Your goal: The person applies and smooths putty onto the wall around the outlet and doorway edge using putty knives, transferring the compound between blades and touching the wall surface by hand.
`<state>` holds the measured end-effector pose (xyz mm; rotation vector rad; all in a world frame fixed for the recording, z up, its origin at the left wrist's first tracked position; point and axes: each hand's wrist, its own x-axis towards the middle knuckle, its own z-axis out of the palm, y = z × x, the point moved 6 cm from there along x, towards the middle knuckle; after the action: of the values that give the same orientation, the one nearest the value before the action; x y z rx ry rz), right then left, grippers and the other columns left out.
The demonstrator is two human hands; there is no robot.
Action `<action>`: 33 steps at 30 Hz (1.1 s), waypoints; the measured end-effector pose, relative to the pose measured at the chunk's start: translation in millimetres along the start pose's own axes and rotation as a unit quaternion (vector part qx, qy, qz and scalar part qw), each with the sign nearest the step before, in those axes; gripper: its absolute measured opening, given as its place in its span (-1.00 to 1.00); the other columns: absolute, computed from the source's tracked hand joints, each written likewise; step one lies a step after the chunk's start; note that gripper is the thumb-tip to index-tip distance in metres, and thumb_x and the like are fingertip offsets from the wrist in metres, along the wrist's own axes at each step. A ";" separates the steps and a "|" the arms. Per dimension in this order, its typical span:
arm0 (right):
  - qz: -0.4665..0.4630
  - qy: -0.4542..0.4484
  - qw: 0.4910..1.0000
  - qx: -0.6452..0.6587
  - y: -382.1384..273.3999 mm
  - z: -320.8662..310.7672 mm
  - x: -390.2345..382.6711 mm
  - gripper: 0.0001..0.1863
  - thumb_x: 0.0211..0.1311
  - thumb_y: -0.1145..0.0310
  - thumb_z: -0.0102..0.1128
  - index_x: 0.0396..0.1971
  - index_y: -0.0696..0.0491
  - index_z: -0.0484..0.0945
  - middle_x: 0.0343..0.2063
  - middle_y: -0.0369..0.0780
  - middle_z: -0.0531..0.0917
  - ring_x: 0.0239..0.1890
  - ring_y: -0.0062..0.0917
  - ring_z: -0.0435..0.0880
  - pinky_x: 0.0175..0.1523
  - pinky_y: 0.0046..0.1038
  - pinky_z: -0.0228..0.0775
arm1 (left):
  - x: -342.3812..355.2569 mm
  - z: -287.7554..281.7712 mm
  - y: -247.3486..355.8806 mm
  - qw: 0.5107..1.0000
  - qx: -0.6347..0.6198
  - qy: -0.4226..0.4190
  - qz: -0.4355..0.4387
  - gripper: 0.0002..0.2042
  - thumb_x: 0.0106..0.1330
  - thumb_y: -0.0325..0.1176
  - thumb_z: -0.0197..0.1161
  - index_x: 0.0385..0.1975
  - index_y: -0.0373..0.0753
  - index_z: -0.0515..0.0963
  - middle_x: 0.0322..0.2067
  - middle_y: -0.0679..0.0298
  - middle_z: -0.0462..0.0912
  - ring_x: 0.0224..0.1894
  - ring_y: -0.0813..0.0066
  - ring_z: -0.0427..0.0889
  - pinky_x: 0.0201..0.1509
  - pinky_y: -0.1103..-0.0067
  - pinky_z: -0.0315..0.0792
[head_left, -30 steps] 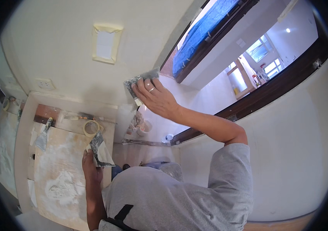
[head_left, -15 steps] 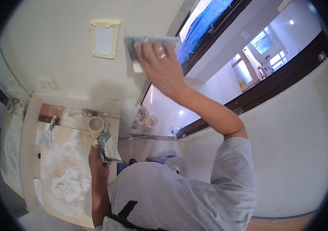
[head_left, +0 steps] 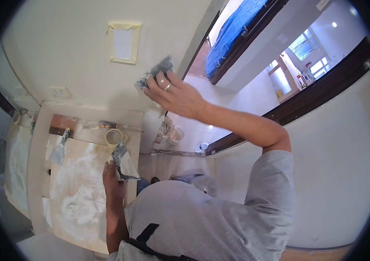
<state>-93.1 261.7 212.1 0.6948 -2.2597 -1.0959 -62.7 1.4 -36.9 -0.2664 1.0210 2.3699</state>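
Observation:
My right hand (head_left: 175,95) is closed on a wide putty knife (head_left: 158,71), its fingers spread along the grey, smeared blade. The blade is at the cream wall (head_left: 85,48), beside the doorway; I cannot tell whether its edge touches. Lower left, my left hand (head_left: 111,175) grips a second scraper (head_left: 127,167), whose broad blade carries pale filler and dark smears. Its handle is hidden by the hand. The scraper is over the right side of a wooden board (head_left: 69,176) dusted with white powder.
Tape roll (head_left: 114,137), another putty knife (head_left: 58,153) and a brown block (head_left: 63,123) lie on the board's surround. A taped-round wall plate (head_left: 123,43) and socket (head_left: 59,92) are on the wall. A bucket (head_left: 176,135) stands by the dark-framed doorway; blue sheeting (head_left: 232,39) hangs beyond.
My right hand has come down the wall with the putty knife, and the blade has turned to a slant. My left hand keeps its scraper in nearly the same place. The view has shifted slightly.

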 end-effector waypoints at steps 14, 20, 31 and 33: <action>-0.153 0.101 0.979 -0.085 44.1 16.3 28.1 -0.67 0.21 0.26 0.20 -0.01 -0.18 0.66 0.12 -0.41 0.50 0.17 -0.52 0.43 0.34 -0.45 0.27 | -2.7 7.1 3.7 1.000 -0.004 0.018 -0.003 -0.76 0.58 -0.31 0.03 0.14 -0.19 0.44 -0.07 0.27 0.68 -0.13 0.44 0.74 -0.20 0.50 0.64; -0.163 0.076 0.981 -0.075 45.6 20.1 31.7 -0.65 0.18 0.29 0.23 0.00 -0.21 0.66 0.14 -0.45 0.48 0.18 -0.53 0.41 0.40 -0.45 0.23 | -1.0 1.2 0.6 0.999 -0.005 0.031 -0.010 -0.73 0.59 -0.30 0.02 0.16 -0.23 0.41 -0.03 0.23 0.67 -0.07 0.40 0.73 -0.10 0.46 0.65; -0.160 0.088 0.982 -0.045 52.7 26.3 25.8 -0.67 0.20 0.30 0.22 -0.02 -0.27 0.65 0.15 -0.46 0.48 0.23 -0.54 0.38 0.46 -0.43 0.19 | 7.0 21.4 -0.2 0.998 0.038 0.044 -0.016 -0.77 0.59 -0.29 0.02 0.11 -0.20 0.45 -0.20 0.31 0.69 -0.33 0.53 0.72 -0.50 0.57 0.50; -0.165 0.086 0.980 -0.066 52.8 25.8 27.7 -0.70 0.20 0.26 0.22 -0.05 -0.25 0.65 0.14 -0.47 0.49 0.24 -0.54 0.38 0.47 -0.43 0.18 | 6.4 28.1 1.2 0.998 0.039 0.051 -0.013 -0.80 0.59 -0.30 0.01 0.07 -0.17 0.46 -0.27 0.36 0.69 -0.44 0.59 0.68 -0.62 0.61 0.37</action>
<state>-141.4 286.3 247.9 1.0919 -1.9498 -1.2715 -67.9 23.4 -19.1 -0.3726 1.1472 2.3069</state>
